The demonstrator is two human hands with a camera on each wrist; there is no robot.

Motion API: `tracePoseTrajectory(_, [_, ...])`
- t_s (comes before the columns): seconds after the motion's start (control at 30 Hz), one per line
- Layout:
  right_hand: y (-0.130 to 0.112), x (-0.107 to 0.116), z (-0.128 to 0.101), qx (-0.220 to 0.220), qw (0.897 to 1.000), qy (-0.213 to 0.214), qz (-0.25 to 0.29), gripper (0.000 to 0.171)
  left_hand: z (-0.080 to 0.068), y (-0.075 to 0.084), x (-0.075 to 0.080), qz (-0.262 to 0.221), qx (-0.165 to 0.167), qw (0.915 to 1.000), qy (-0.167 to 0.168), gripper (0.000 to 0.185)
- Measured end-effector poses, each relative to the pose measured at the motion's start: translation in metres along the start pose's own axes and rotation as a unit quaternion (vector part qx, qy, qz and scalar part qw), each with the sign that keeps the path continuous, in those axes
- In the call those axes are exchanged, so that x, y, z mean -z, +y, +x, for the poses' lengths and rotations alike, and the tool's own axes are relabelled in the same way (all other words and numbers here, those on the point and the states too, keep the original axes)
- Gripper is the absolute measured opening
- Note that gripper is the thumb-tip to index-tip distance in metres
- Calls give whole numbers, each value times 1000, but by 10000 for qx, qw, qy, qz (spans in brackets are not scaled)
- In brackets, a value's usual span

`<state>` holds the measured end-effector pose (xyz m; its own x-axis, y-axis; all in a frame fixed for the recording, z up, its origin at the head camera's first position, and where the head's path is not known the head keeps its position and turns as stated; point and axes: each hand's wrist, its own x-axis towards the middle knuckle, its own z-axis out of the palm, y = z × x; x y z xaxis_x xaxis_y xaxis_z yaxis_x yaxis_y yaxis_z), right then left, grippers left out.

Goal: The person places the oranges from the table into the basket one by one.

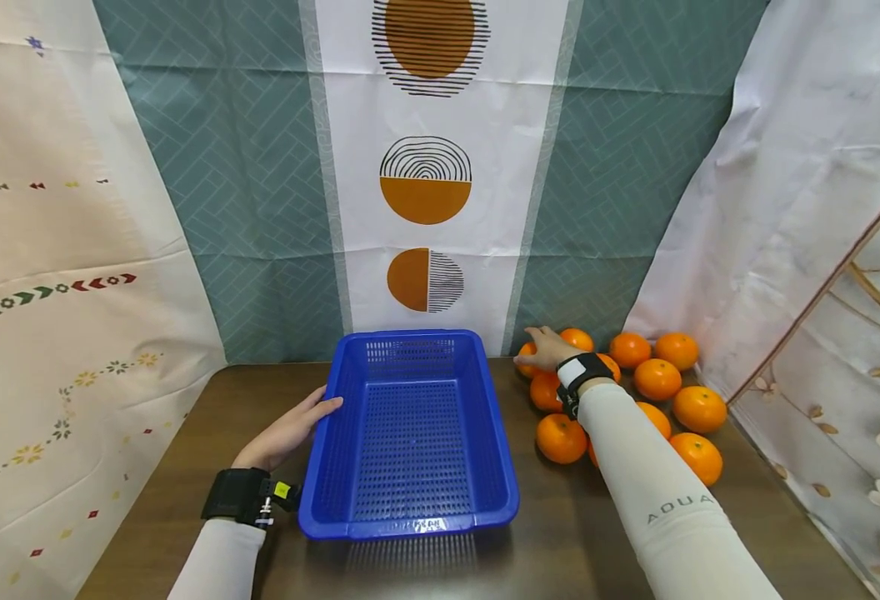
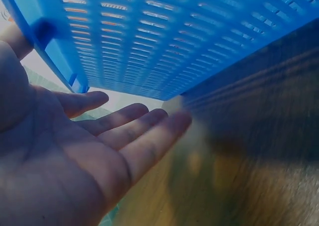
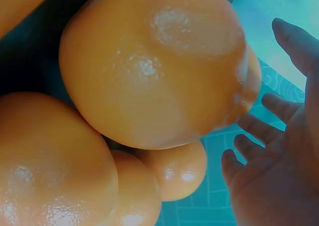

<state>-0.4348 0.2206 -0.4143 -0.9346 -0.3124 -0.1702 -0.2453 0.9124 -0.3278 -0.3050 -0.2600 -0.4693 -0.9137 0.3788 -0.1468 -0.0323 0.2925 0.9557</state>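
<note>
My right hand [image 1: 552, 348] is over the far edge of the heap of glossy round oranges [image 1: 657, 379] at the table's right; its fingers are spread and relaxed, closed on nothing. In the right wrist view one large smooth orange [image 3: 154, 66] sits just beside the open palm, apart from the fingers [image 3: 281, 106].

My left hand [image 1: 286, 433] lies flat, fingers straight, against the left wall of the blue perforated plastic basket [image 1: 410, 433], which stands empty at the centre of the dark brown wooden table [image 1: 185, 467].

Risks, as I judge them: the oranges rest against one another, so lifting one may set its neighbours rolling toward the table edge. The glossy skin could slip from a loose hold. The basket is only steadied, not gripped, and could slide.

Limits of view: my forearm hides part of the heap, so contact there cannot be confirmed. The left wrist view is dark and blurred low down.
</note>
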Motion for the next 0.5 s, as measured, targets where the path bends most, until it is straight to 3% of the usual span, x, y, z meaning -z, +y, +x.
tracePoseTrajectory(0.3, [6,-4,7,-65,10000,-24,-47,85,-3,-3,-7,-396,-91,9992,69,68])
tracePoseTrajectory(0.5, [-6,0,-5,-7,9997,-102,-215,80,-5,-4,-13,-699,-193,9973,64,67])
